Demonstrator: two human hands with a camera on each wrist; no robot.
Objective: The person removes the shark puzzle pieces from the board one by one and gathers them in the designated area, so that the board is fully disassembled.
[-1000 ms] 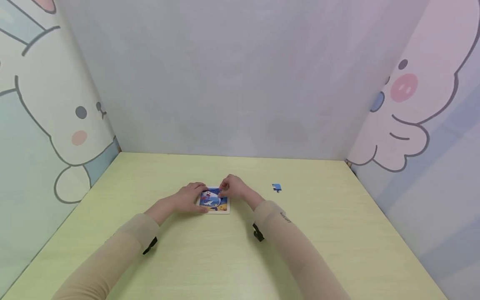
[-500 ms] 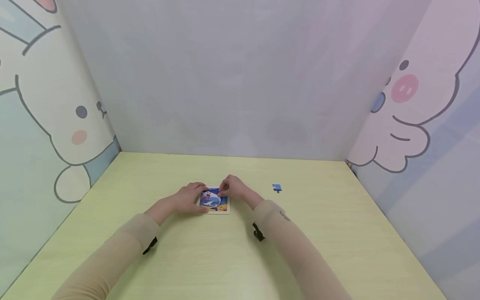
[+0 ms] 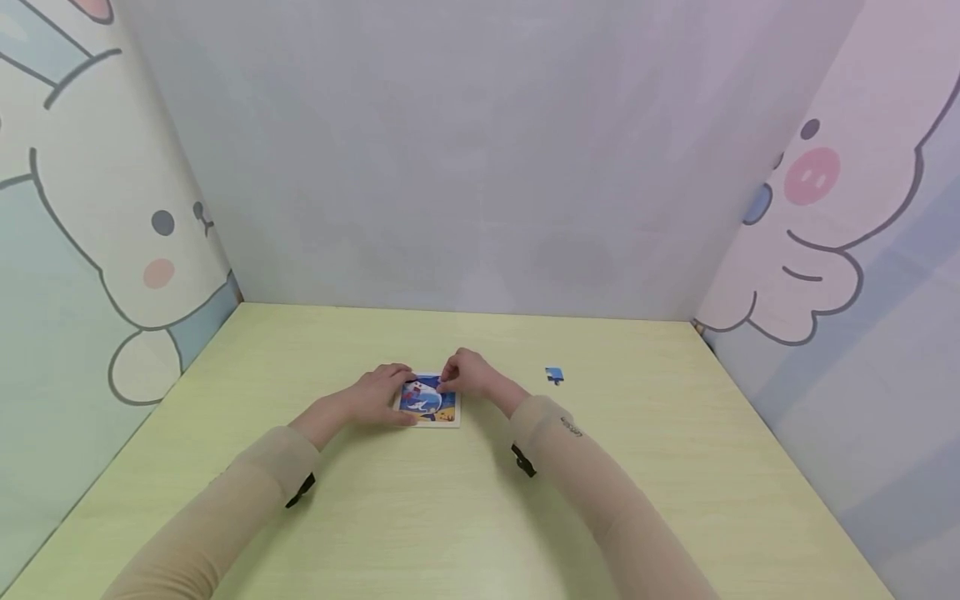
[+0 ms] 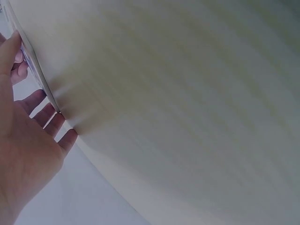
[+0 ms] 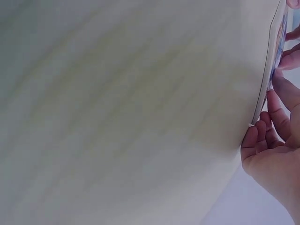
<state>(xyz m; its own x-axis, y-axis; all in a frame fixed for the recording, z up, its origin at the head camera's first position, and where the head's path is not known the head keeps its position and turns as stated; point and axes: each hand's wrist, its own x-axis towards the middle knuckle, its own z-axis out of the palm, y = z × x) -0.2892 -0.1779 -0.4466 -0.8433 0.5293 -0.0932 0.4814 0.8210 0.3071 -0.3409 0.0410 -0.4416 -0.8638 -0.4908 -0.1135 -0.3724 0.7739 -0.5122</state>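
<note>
Shifts right sleeve [image 3: 581,458] slightly rightward since the earlier frame. Spreads left grip [image 3: 375,398] along puzzle board [image 3: 429,405] lying flat on worktop [image 3: 420,517]; bends right grip [image 3: 471,375] over its right side, cannot tell whether pinching anything. Has loose puzzle piece [image 3: 555,374] farther right.

no word, number or brand could be read in any of the views. a short line of small dark lettering [image 3: 572,427] stood on the upper side of the person's right sleeve [image 3: 600,479], near the cuff, in the head view; it was too small and blurred to be made out. the picture on the framed puzzle [image 3: 427,402] was too small there to tell whether any text stood on it, and both wrist views showed it only at a steep slant, with nothing legible. the loose blue piece [image 3: 554,375] was likewise too small to tell.
</note>
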